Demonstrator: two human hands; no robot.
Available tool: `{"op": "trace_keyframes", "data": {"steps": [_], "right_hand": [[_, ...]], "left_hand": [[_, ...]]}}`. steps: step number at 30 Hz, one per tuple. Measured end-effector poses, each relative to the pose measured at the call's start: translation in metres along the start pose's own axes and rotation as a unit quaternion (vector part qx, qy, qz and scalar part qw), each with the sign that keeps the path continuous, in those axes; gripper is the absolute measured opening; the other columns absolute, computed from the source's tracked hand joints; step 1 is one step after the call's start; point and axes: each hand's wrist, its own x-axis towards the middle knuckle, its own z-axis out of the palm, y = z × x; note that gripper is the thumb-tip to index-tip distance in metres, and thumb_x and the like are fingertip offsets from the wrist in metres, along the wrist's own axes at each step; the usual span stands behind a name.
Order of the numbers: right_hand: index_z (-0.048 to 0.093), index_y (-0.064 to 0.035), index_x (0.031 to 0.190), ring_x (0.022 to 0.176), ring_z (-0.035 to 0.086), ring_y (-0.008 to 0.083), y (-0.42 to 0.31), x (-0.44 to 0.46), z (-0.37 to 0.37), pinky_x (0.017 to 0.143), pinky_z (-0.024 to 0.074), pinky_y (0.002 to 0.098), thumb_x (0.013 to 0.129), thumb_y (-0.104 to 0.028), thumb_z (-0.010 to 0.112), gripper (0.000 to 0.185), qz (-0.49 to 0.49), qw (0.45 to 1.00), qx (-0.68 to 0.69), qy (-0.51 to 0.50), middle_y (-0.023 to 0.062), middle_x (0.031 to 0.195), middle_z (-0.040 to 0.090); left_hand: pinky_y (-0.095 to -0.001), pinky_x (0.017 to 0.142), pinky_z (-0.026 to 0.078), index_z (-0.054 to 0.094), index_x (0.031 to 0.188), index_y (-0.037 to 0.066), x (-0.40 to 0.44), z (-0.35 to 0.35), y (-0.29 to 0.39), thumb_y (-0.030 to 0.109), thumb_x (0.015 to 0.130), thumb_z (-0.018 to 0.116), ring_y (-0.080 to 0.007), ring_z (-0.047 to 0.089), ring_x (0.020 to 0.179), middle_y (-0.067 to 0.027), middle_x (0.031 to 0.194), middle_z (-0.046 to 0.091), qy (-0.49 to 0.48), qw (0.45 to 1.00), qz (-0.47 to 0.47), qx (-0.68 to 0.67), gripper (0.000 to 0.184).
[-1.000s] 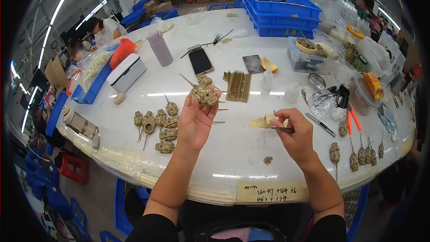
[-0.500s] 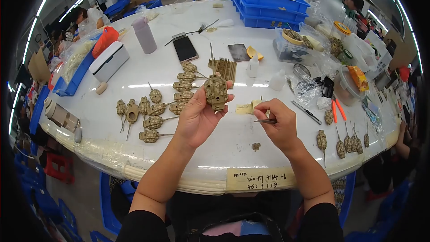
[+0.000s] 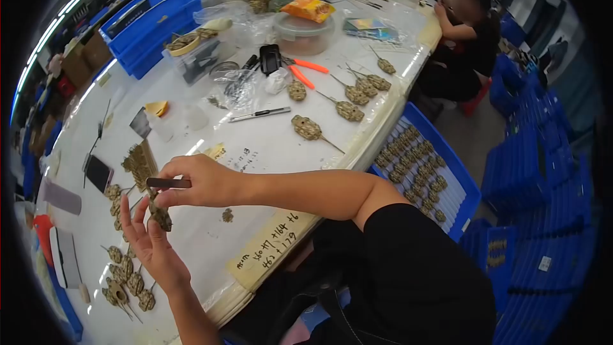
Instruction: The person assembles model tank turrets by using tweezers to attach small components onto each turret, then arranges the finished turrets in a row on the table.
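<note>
A camouflage-patterned model turret (image 3: 159, 213) is between my two hands, at the left of the view. My left hand (image 3: 153, 246) is under and beside it, fingers raised and thumb against it. My right hand (image 3: 195, 181) pinches dark tweezers (image 3: 168, 183) and its fingertips meet the turret's upper part. Several similar turrets (image 3: 135, 283) lie at the lower left. Behind my hands is a brown part frame (image 3: 139, 161). A small brown pile (image 3: 227, 215) lies on the white table (image 3: 281, 147).
Right of my hands are a pen-like knife (image 3: 259, 114), orange-handled pliers (image 3: 301, 75) and more turrets (image 3: 306, 127). A blue tray (image 3: 469, 207) of small turrets stands beyond the table edge. Another person (image 3: 461, 38) sits at the upper right. Stacked blue bins (image 3: 150, 32) stand at the upper left.
The view has swung to the right, showing the tray of turrets and the seated person. My right hand with the tweezers has come over to the turret at my left hand.
</note>
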Motion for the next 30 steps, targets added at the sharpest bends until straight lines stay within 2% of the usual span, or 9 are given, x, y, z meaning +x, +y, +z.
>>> {"op": "trace_keyframes", "data": {"steps": [4,9,14,20,24,30], "right_hand": [[0.061,-0.0046,0.086,0.065,0.048,0.0105,0.000,-0.001,-0.002,0.060,0.0395,0.0219,0.070,-0.030,0.069,0.031,0.024,1.000,-0.007,-0.006,0.0039,0.078,0.058],[0.061,-0.0041,0.086,0.062,0.049,0.0104,-0.006,-0.003,-0.003,0.060,0.0401,0.0218,0.069,-0.029,0.070,0.031,0.012,1.000,0.004,-0.010,0.0040,0.074,0.059],[0.060,-0.0031,0.085,0.059,0.048,0.0099,-0.007,-0.004,-0.003,0.058,0.0400,0.0212,0.069,-0.027,0.070,0.030,-0.035,0.998,0.033,-0.029,0.0042,0.072,0.060],[0.060,-0.0024,0.084,0.060,0.050,0.0098,-0.012,-0.006,-0.003,0.058,0.0405,0.0208,0.068,-0.024,0.070,0.029,-0.012,0.999,0.007,-0.037,0.0044,0.073,0.060],[0.060,-0.0025,0.086,0.062,0.052,0.0105,-0.005,-0.006,-0.002,0.060,0.0419,0.0213,0.068,-0.022,0.069,0.028,-0.003,0.999,-0.032,-0.018,0.0047,0.073,0.060],[0.060,-0.0027,0.087,0.061,0.052,0.0109,-0.009,-0.004,-0.013,0.060,0.0427,0.0219,0.069,-0.022,0.068,0.027,-0.050,0.997,-0.014,0.049,0.0058,0.074,0.060]], "left_hand": [[-0.0234,0.080,0.034,0.024,0.133,0.011,-0.005,0.006,0.001,0.018,0.086,0.050,-0.0141,0.047,0.094,-0.0097,0.117,0.042,0.039,0.991,0.052,0.116,0.055],[-0.0290,0.087,0.033,0.021,0.134,0.012,-0.010,0.011,0.002,0.018,0.087,0.049,-0.0185,0.046,0.103,-0.0111,0.119,0.042,0.029,0.987,0.079,0.137,0.055],[-0.0292,0.088,0.032,0.019,0.135,0.013,-0.010,0.009,0.001,0.022,0.087,0.049,-0.0187,0.044,0.105,-0.0118,0.120,0.041,0.027,0.985,0.069,0.155,0.057],[-0.0289,0.089,0.031,0.018,0.135,0.013,-0.014,0.010,-0.002,0.023,0.087,0.048,-0.0186,0.043,0.107,-0.0122,0.121,0.039,0.053,0.980,0.086,0.169,0.057],[-0.0266,0.082,0.034,0.016,0.135,0.013,-0.012,0.016,-0.004,0.028,0.089,0.044,-0.0157,0.047,0.095,-0.0103,0.118,0.040,0.041,0.979,0.071,0.188,0.056],[-0.0311,0.087,0.034,0.022,0.133,0.010,-0.009,0.017,-0.007,0.038,0.091,0.032,-0.0184,0.047,0.096,-0.0110,0.118,0.041,0.092,0.983,0.062,0.149,0.051]]}}
